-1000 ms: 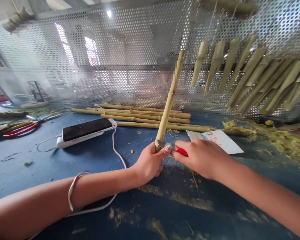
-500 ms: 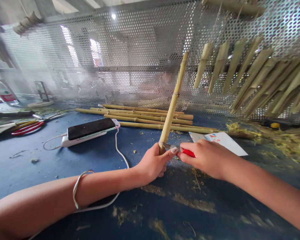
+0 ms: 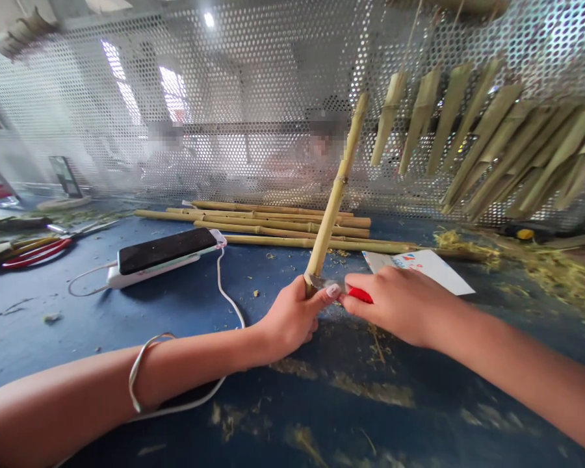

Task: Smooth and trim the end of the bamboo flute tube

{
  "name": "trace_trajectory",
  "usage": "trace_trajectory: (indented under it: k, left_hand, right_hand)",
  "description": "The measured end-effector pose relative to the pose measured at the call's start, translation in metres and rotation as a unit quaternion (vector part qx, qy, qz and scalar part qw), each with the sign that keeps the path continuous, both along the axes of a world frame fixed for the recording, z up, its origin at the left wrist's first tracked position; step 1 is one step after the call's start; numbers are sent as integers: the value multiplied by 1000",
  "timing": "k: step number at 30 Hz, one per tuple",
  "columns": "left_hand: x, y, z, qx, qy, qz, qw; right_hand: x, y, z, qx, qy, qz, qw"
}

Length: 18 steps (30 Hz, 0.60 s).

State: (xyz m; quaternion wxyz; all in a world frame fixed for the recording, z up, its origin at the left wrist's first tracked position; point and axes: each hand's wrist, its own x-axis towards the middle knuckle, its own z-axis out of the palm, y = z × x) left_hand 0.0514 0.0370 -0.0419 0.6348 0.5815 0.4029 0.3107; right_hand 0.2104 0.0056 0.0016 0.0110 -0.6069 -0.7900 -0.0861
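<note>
the left hand (image 3: pixel 290 318) is wrapped tightly around the lower end of a slender, pale yellow bamboo stick (image 3: pixel 332 201), which leans up and to the right above the blue tabletop (image 3: pixel 253 416). the right hand (image 3: pixel 394 305) grasps a small knife with a red handle and grey metal blade (image 3: pixel 359 296); the blade seems to touch the stick near the left hand, though the left thumb partly hides it. beyond both hands, several long yellow bamboo poles (image 3: pixel 273 229) lie together, with a white printed card (image 3: pixel 441 270) beside the right hand.
</note>
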Motion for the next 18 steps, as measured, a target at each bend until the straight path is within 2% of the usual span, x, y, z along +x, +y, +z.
trace_trajectory:
  k: [8, 18]
  left_hand:
    - [1, 1, 1, -11, 6, 19, 1000]
    - [-2, 0, -4, 38, 14, -8, 999]
  right_hand:
    - [-11, -6, -3, 103, -71, -33, 992]
    - [3, 0, 2, -8, 11, 1, 1000]
